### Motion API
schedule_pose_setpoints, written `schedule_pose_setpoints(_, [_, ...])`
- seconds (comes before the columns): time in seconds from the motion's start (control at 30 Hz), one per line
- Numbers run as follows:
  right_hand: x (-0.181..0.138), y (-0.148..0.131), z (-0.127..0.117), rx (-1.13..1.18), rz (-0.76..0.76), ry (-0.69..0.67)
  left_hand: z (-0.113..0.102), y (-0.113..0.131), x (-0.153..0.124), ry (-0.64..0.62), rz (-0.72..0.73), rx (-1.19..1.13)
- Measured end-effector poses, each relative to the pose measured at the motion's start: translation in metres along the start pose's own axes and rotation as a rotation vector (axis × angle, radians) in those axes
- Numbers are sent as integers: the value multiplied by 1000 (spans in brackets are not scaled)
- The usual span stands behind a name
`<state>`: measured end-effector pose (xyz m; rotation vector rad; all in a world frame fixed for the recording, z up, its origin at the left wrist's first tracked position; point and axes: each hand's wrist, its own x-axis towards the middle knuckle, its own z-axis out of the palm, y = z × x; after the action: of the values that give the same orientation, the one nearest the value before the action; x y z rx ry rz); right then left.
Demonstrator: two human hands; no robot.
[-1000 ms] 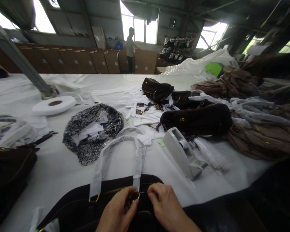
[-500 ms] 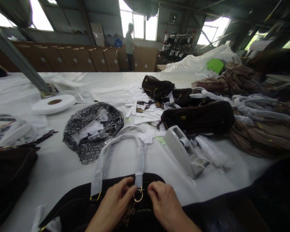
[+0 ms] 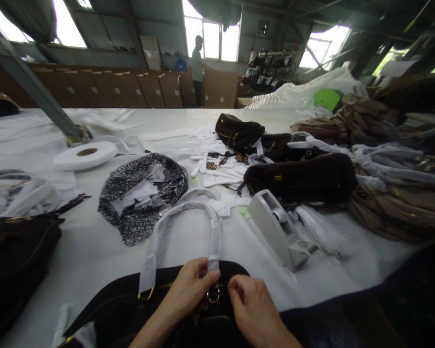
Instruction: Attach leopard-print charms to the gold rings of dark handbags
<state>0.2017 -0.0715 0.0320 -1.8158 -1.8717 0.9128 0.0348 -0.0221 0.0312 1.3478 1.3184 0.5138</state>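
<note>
A dark brown handbag (image 3: 119,309) lies in front of me, its handle (image 3: 181,209) wrapped in white film and standing up at the far side. My left hand (image 3: 192,287) is closed on the lower end of the handle, thumb across the wrapping just above a gold ring (image 3: 213,294). A chain charm hangs below that ring, partly hidden by the hand. To the right, my right hand (image 3: 253,304) is closed in a pinch at the bag's upper edge; what lies between its fingertips is too small to make out.
Ahead stand a grey tape dispenser (image 3: 275,227) and a patterned cloth (image 3: 145,232) holding paper scraps. A tape roll (image 3: 101,157) lies at left, near a metal post (image 3: 39,87). More dark bags (image 3: 300,179) and brown fabric (image 3: 402,208) fill the right. A person (image 3: 197,67) stands by cartons.
My left hand has shifted up and right, from beside the gold ring onto the handle's lower end. My right hand has moved slightly right and down, still pinching. The view has turned a little left.
</note>
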Motion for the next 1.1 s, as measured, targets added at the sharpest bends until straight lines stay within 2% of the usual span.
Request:
schedule_pose_setpoints(0.13, [2, -1, -2, 59, 19, 7, -3, 2, -1, -121, -44, -527])
schedule_pose_setpoints(0.23, [3, -3, -4, 90, 17, 10, -4, 0, -3, -147, -75, -654])
schedule_pose_setpoints(0.37, [3, -7, -7, 144, 10, -14, -3, -5, -4, -130, -92, -625])
schedule_pose_setpoints(0.5, [1, -7, -8, 157, 16, -41, -4, -8, -6, -100, -24, -515])
schedule_pose_setpoints(0.6, [1, -7, -8, 132, 5, -33, -5, -9, -7, -175, -23, -571])
schedule_pose_setpoints(0.83, [4, -8, -6, 83, -31, -41, -7, -13, -5, -258, -66, -755])
schedule_pose_setpoints(1.1, [10, -12, -6, 54, -53, -75, -6, -23, -2, -267, -94, -779])
